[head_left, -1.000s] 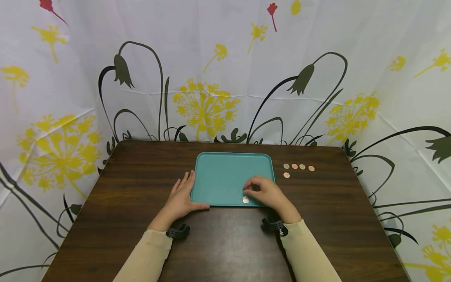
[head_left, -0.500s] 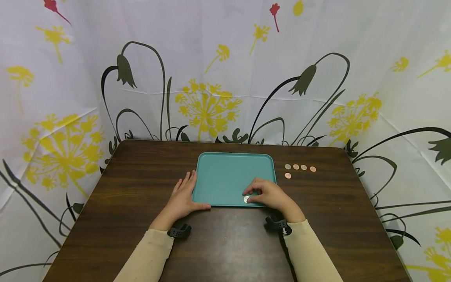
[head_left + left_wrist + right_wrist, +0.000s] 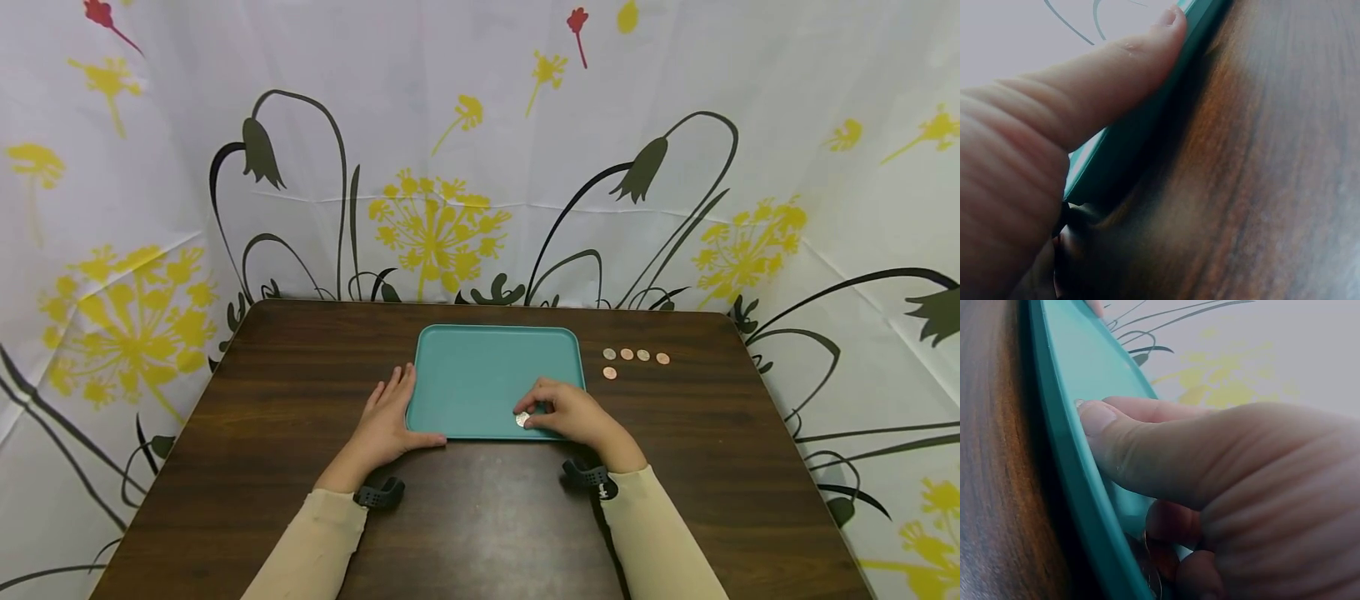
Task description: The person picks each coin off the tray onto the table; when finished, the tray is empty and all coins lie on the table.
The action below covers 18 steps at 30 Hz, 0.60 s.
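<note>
My right hand (image 3: 573,412) pinches a silver coin (image 3: 522,420) between thumb and forefinger, low over the front right part of the teal tray (image 3: 480,367). Only a sliver of that coin (image 3: 1079,402) shows past the thumb tip in the right wrist view. Beneath the curled lower fingers there, coppery coins (image 3: 1161,557) lie inside the tray's edge, partly hidden. My left hand (image 3: 382,425) rests at the tray's front left corner. Its fingers stretch along the left side, and its thumb (image 3: 1129,69) lies on the front rim.
Right of the tray, several coins lie on the dark wooden table (image 3: 720,467): four form a back row, including a copper coin (image 3: 663,358), with another copper coin (image 3: 610,373) in front. A flower-printed cloth (image 3: 480,150) hangs behind the table.
My right thumb and forefinger have come down onto the silver coin, which lay flat on the tray, and it has shifted slightly away from the front rim. The left hand has stayed put.
</note>
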Available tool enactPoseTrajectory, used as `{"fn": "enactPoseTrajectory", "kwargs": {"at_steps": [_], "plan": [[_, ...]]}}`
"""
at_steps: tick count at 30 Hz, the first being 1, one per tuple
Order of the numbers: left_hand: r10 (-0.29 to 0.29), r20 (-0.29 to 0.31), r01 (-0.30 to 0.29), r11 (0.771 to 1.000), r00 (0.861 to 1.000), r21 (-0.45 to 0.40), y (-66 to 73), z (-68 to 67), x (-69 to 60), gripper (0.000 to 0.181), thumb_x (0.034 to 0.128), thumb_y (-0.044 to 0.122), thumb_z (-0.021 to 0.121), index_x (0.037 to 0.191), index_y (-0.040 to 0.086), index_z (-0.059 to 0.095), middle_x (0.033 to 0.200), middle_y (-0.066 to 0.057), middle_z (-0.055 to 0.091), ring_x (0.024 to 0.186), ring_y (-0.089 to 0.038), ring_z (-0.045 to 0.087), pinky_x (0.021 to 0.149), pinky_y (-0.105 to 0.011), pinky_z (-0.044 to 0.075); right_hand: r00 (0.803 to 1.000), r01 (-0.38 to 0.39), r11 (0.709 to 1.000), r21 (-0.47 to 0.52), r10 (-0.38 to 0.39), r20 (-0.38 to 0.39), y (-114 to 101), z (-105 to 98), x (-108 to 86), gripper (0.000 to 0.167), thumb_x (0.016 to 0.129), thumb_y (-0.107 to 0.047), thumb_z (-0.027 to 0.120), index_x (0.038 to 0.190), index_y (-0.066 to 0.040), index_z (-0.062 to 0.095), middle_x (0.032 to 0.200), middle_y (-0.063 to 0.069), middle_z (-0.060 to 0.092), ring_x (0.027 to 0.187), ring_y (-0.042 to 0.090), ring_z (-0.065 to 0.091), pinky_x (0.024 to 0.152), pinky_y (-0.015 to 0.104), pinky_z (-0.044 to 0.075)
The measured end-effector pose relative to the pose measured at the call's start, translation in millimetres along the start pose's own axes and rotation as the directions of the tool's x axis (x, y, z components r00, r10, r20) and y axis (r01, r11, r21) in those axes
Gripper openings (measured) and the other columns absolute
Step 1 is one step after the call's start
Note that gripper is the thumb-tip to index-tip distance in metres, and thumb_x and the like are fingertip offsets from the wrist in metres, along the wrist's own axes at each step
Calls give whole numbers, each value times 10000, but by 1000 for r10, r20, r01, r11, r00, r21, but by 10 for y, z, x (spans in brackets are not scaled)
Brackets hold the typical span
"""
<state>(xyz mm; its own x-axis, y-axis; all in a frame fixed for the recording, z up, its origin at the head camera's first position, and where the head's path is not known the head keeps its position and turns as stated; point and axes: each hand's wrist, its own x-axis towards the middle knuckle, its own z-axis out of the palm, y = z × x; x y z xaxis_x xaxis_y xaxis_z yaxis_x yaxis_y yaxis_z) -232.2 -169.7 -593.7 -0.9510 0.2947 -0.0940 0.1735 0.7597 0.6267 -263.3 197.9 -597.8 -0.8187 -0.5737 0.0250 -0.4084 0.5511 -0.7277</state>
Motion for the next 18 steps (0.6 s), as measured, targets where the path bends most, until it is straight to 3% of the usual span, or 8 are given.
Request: {"fn": "enactPoseTrajectory", "kwargs": {"at_steps": [8,13,18], "plan": [[0,1,0,1000,1000,-4,1,0,-6,1439,782,624,941,1755,38,58,1846,-164,53,1727,-361,23,1371,-610,-6,1000,-24,1000,12,24,-2,29,22,2,154,923,-299,897,1011,-325,773,982,-105,652,841,74,559,750,259,487],[-3,0,3,1000,1000,-5,-7,7,-5,1436,784,628,939,1757,43,59,1847,-158,54,1729,-355,20,1373,-605,-8,996,-77,989,126,82,-37,38,21,10,219,917,-239,909,962,-245,695,907,-46,667,713,106,515,651,253,445],[1,-3,-1,1000,1000,-6,-6,5,-8,1434,785,623,940,1756,41,60,1847,-157,53,1728,-357,21,1372,-605,-10,989,-95,965,244,120,-87,47,9,21,142,945,-243,883,1005,-206,759,897,-13,698,641,129,518,581,262,461]]}}
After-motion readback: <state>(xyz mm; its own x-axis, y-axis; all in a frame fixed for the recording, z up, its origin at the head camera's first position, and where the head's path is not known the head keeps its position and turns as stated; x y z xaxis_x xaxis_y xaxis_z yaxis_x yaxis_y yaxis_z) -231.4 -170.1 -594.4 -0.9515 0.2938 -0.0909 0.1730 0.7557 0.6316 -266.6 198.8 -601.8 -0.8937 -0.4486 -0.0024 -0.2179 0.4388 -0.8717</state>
